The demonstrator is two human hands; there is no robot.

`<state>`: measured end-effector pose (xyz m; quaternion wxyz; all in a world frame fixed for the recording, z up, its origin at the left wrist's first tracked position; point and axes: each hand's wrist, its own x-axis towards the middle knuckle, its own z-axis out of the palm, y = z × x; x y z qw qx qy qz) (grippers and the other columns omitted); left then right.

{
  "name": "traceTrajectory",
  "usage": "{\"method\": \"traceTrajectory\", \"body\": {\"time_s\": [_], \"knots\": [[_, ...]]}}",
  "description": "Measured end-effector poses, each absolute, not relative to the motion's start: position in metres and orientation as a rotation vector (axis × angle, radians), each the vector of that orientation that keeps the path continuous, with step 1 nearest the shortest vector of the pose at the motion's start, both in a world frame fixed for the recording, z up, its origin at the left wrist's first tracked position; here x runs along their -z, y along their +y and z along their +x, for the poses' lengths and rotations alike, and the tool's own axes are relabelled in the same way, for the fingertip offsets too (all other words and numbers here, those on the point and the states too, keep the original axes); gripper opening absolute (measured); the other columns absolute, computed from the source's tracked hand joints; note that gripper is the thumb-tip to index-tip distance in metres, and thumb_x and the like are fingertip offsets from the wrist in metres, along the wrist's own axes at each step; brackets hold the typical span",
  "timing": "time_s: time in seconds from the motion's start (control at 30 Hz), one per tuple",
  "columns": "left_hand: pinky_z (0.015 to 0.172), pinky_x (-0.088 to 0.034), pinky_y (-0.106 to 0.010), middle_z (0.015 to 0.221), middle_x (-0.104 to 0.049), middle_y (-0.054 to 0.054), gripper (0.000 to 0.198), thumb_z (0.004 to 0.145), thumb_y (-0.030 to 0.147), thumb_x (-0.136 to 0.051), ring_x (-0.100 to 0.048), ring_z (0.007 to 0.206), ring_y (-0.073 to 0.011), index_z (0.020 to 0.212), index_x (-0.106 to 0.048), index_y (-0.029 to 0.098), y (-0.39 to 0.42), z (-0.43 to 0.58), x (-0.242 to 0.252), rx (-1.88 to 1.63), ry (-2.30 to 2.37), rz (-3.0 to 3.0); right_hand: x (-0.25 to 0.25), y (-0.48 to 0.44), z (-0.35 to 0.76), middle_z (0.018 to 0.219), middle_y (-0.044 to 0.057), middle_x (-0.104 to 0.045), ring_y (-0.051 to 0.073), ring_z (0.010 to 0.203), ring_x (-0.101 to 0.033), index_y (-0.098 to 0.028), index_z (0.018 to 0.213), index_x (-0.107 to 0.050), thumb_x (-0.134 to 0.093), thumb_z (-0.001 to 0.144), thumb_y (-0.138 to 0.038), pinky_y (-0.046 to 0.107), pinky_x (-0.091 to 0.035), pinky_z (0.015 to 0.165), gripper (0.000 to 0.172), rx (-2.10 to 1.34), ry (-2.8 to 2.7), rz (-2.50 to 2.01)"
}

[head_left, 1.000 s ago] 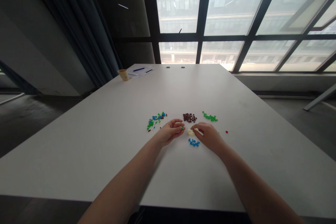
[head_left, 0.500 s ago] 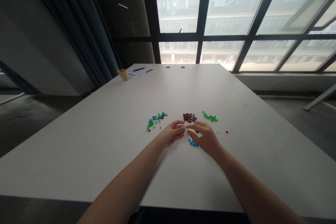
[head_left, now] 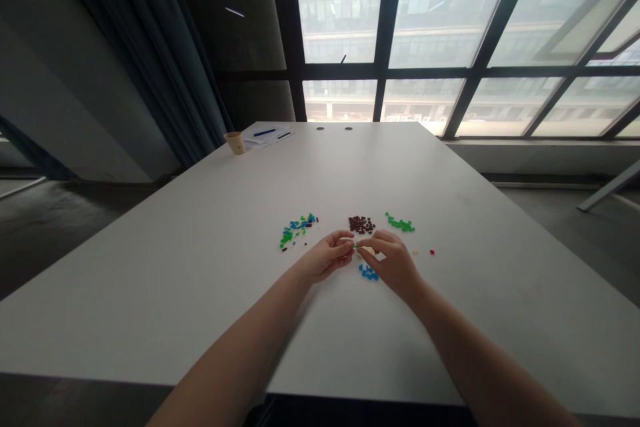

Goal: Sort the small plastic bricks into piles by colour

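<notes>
The left hand (head_left: 330,257) is pinching a small green piece (head_left: 355,247), and the right hand (head_left: 390,257) is gripping its right side with thumb and forefinger: that piece is sitting right between the fingertips, above the white desk (head_left: 320,180)! Brown pieces (head_left: 361,224) are lying just beyond, blue pieces (head_left: 369,272) are lying on the near side, and pale yellow pieces (head_left: 371,251) are peeking out behind the right fingers. Green pieces (head_left: 401,223) are resting farther right, and a mixed scatter (head_left: 295,230) is spreading out beyond the left hand, to its left
</notes>
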<state>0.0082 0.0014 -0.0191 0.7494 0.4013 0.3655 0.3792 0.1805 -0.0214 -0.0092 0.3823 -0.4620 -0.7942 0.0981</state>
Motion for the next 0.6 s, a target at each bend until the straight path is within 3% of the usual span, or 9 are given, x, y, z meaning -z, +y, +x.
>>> {"method": "traceTrajectory", "body": {"time_s": [0.1, 0.2, 0.33, 0.43, 0.6], "knots": [[0.070, -0.042, -0.027, 0.070, -0.053, 0.000, 0.026, 0.068, 0.037, -0.063, -0.052, 0.067, -0.0106, 0.082, -0.054, 0.017, 0.009, -0.006, 0.011, -0.976, 1.185, 1.274, 0.007, -0.009, 0.205, 0.070, 0.004, -0.060, 0.015, 0.068, -0.054, -0.020, 0.081, -0.069, -0.052, 0.080, -0.029, 0.026, -0.040, 0.069, 0.019, -0.207, -1.937, -1.320], [0.082, -0.039, -0.031, 0.087, -0.057, -0.005, 0.016, 0.079, 0.032, -0.049, -0.052, 0.083, -0.0160, 0.083, -0.056, 0.018, 0.018, -0.030, 0.002, -1.025, 1.665, 1.891, 0.008, 0.007, 0.248, 0.077, 0.007, -0.064, 0.017, 0.070, -0.056, -0.017, 0.085, -0.070, -0.051, 0.078, -0.030, 0.027, -0.041, 0.069, 0.024, -0.098, -1.716, -1.672], [0.083, -0.040, -0.033, 0.096, -0.056, -0.010, 0.019, 0.079, 0.024, -0.046, -0.054, 0.090, -0.0214, 0.092, -0.058, 0.015, 0.025, -0.057, 0.005, -0.480, 2.236, 2.061, 0.019, 0.021, 0.292, 0.083, 0.010, -0.066, 0.023, 0.077, -0.059, -0.019, 0.088, -0.070, -0.054, 0.074, -0.032, 0.032, -0.041, 0.066, 0.026, -0.086, -1.454, -2.212], [0.076, -0.043, -0.032, 0.100, -0.055, -0.014, 0.025, 0.077, 0.024, -0.049, -0.057, 0.088, -0.0239, 0.099, -0.057, 0.013, 0.027, -0.068, 0.014, -0.115, 2.398, 1.915, 0.030, 0.025, 0.298, 0.085, 0.009, -0.067, 0.024, 0.081, -0.060, -0.022, 0.088, -0.070, -0.056, 0.072, -0.035, 0.031, -0.041, 0.065, 0.025, -0.171, -1.431, -2.338], [0.071, -0.042, -0.027, 0.101, -0.057, -0.015, 0.025, 0.074, 0.020, -0.052, -0.059, 0.085, -0.0222, 0.098, -0.058, 0.014, 0.029, -0.071, 0.019, -0.032, 2.303, 1.875, 0.041, 0.033, 0.289, 0.091, 0.009, -0.067, 0.023, 0.085, -0.059, -0.024, 0.087, -0.070, -0.054, 0.075, -0.035, 0.032, -0.041, 0.069, 0.023, -0.193, -1.536, -2.320]]}}
